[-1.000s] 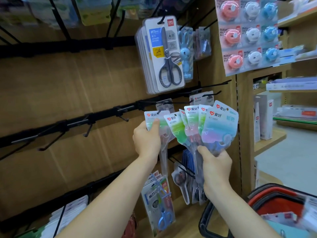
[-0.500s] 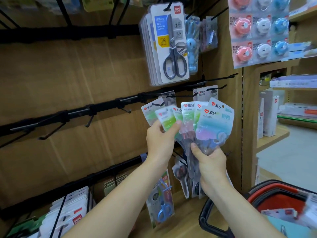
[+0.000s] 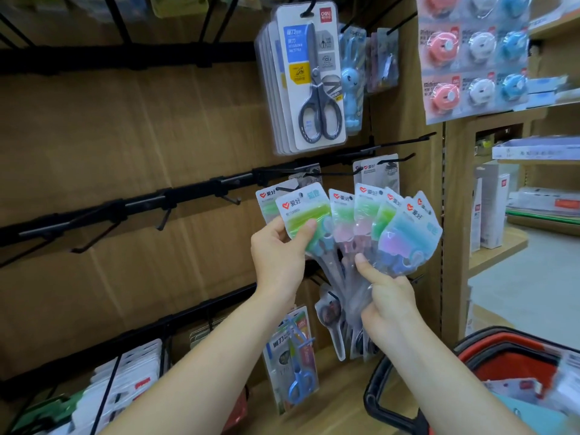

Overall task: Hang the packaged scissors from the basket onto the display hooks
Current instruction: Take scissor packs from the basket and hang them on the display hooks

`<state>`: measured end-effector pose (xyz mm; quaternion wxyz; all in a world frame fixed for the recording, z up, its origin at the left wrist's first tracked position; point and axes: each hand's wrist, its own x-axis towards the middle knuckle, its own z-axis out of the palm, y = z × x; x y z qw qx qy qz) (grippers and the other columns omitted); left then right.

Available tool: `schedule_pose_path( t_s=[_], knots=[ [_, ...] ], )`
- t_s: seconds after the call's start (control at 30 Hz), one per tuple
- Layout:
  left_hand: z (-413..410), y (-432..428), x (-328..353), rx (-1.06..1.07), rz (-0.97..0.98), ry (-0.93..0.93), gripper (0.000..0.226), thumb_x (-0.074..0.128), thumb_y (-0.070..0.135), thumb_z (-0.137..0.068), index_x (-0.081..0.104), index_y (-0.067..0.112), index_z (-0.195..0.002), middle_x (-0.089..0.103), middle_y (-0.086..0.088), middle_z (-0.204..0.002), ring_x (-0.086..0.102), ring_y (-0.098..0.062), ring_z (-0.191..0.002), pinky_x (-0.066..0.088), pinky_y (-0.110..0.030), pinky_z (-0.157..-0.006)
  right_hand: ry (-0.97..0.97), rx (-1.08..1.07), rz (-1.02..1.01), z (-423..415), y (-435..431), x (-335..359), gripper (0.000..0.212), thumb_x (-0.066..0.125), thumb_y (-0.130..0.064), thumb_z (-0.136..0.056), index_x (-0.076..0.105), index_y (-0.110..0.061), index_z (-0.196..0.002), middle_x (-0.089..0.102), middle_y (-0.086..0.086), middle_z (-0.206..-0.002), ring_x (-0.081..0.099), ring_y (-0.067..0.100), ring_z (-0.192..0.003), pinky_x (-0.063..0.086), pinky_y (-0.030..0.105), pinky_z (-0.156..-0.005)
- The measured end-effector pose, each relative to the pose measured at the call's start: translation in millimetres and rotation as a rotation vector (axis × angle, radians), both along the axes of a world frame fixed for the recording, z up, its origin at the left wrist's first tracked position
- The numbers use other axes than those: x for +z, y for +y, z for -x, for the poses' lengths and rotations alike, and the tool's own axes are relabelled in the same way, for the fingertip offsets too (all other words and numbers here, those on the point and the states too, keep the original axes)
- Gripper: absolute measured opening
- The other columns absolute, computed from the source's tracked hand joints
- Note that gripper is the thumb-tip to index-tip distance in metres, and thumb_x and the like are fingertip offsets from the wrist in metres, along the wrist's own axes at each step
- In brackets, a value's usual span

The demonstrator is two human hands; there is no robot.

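**Position.** The fan of packaged scissors [image 3: 405, 237] is held at frame centre, in front of the display, and none of it is on a hook. The basket [image 3: 502, 350] stands at five o'clock, well below.

**Grip.** The right hand [image 3: 389, 296] clamps the lower ends of the fan, with its thumb laid across the front. The left hand [image 3: 279, 255] pinches the leftmost green pack [image 3: 303, 211], thumb in front and fingers behind. A second card shows just behind that pack.

**Risks.**
- The packs are glossy and overlap, so drawing one out may drag its neighbour along.
- If the right hand slackens, the fan could slide out and drop.
- Two cards leaving together could go onto one hook unnoticed.
- The bare hooks [image 3: 230, 198], at ten o'clock from the left hand, have upturned tips. The hang holes are small, and a missed hole would likely crease or tear the card head.

**Materials.** Each pack is a clear film or blister over printed card. It has a rounded head, tapers to a narrow tail, and is tinted green, pink or blue. The hooks are thin black wire on a black metal rail [image 3: 141, 202]. The back panel [image 3: 125, 120] is matte, wood-grain board.
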<state>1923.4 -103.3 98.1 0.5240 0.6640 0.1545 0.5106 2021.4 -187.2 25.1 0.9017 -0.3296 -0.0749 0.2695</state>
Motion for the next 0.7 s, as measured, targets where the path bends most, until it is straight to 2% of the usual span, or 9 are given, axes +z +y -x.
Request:
schedule_pose_path(
  t_s=[0.07, 0.13, 0.27, 0.43, 0.57, 0.7],
  knots=[
    [2, 5, 2, 0.02, -0.035, -0.007, 0.023, 0.071, 0.013, -0.097, 0.072, 0.036, -0.098, 0.079, 0.015, -0.103, 0.074, -0.003, -0.099, 0.062, -0.025, -0.075, 0.036, 0.013, -0.034, -5, -2, 0, 0.05, 0.077, -0.007, -0.086, 0.062, -0.014, -0.133, 0.076, 0.007, -0.117, 0.076, 0.021, -0.101, 0.06, 0.03, -0.073],
    [3, 9, 7, 0.032, -0.041, -0.007, 0.022, 0.068, 0.016, -0.099, 0.07, 0.038, -0.1, 0.077, 0.016, -0.106, 0.073, -0.001, -0.1, 0.063, -0.026, -0.079, 0.041, 0.015, -0.041, -9, -5, -1, 0.052, 0.077, -0.008, -0.086, 0.059, -0.016, -0.135, 0.077, 0.005, -0.114, 0.077, 0.018, -0.099, 0.057, 0.03, -0.078],
    [-6, 18, 16, 0.053, 0.014, -0.029, 0.015, 0.066, 0.018, -0.101, 0.07, 0.032, -0.105, 0.077, 0.009, -0.109, 0.075, -0.006, -0.099, 0.063, -0.027, -0.079, 0.036, 0.014, -0.042, -8, -6, 0, 0.076, 0.085, -0.019, -0.066, 0.058, -0.017, -0.137, 0.072, 0.007, -0.124, 0.071, 0.024, -0.11, 0.055, 0.033, -0.08],
    [-17, 27, 13, 0.129, 0.083, 0.04, 0.011, 0.071, 0.022, -0.098, 0.072, 0.033, -0.096, 0.079, 0.008, -0.1, 0.077, -0.011, -0.09, 0.064, -0.046, -0.083, 0.002, 0.039, -0.067, -6, -7, 1, 0.045, 0.075, -0.005, -0.089, 0.063, -0.019, -0.131, 0.074, 0.008, -0.12, 0.074, 0.022, -0.103, 0.057, 0.033, -0.079],
    [-15, 27, 10, 0.156, 0.059, 0.016, 0.013, 0.073, 0.03, -0.096, 0.071, 0.041, -0.088, 0.078, 0.016, -0.092, 0.077, -0.006, -0.088, 0.065, -0.045, -0.081, -0.029, 0.065, -0.087, -5, -8, 5, 0.046, 0.071, -0.003, -0.092, 0.063, -0.019, -0.134, 0.074, 0.006, -0.122, 0.072, 0.021, -0.107, 0.056, 0.03, -0.08],
    [-17, 28, 13, 0.191, 0.048, -0.015, 0.014, 0.072, 0.034, -0.097, 0.073, 0.038, -0.084, 0.078, 0.017, -0.088, 0.077, -0.008, -0.086, 0.064, -0.048, -0.083, -0.042, 0.08, -0.099, -5, -9, 5, 0.045, 0.067, -0.001, -0.093, 0.062, -0.017, -0.136, 0.073, 0.008, -0.125, 0.072, 0.02, -0.104, 0.055, 0.03, -0.082]
  ],
)
